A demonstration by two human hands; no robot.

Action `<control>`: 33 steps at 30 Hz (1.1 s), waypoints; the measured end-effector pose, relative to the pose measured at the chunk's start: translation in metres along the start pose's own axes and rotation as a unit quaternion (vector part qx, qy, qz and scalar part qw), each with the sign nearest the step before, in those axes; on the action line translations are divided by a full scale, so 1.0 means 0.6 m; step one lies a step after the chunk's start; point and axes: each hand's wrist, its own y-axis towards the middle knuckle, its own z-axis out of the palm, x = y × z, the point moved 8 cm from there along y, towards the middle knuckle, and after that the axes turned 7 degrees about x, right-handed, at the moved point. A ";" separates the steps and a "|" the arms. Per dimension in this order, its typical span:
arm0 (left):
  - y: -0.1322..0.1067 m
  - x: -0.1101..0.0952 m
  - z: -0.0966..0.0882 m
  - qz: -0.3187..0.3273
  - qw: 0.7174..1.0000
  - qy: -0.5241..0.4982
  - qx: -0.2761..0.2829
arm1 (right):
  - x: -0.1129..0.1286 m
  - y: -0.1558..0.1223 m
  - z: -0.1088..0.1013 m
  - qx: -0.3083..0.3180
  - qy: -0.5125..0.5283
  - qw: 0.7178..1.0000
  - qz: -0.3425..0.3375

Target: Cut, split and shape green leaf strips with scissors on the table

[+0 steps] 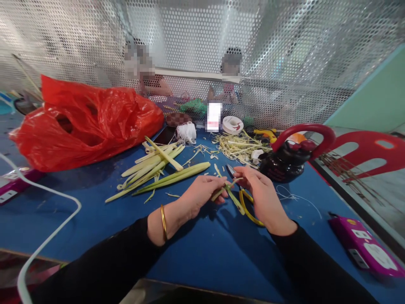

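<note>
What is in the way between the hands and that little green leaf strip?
Nothing visible. The left hand and the right hand both pinch the leaf strip at their fingertips, just above the blue table. The yellow scissors sit beneath the right hand, not between the hands and the strip.

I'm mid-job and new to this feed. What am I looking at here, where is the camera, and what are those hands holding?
No machine here: these are a person's two bare hands, filmed by one head-worn camera looking forward and down. The left hand and right hand both pinch a thin green leaf strip above the blue table. Yellow-handled scissors sit under the right hand; whether it grips them is unclear. Also on the table: a pile of leaf stalks, a red plastic bag, a black kettle and a purple power strip. Two other people sit behind the perforated screen.
</note>
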 end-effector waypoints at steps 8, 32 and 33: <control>0.001 0.002 0.000 0.006 1.000 0.001 0.002 | -0.012 -0.004 0.024 0.069 -0.037 0.997 0.005; -0.002 -0.001 -0.003 -0.008 1.000 -0.017 -0.014 | 0.015 0.001 -0.008 -0.025 -0.073 0.996 -0.052; -0.001 -0.003 -0.006 -0.005 1.000 -0.024 -0.020 | 0.023 -0.003 -0.017 -0.057 -0.077 0.993 -0.068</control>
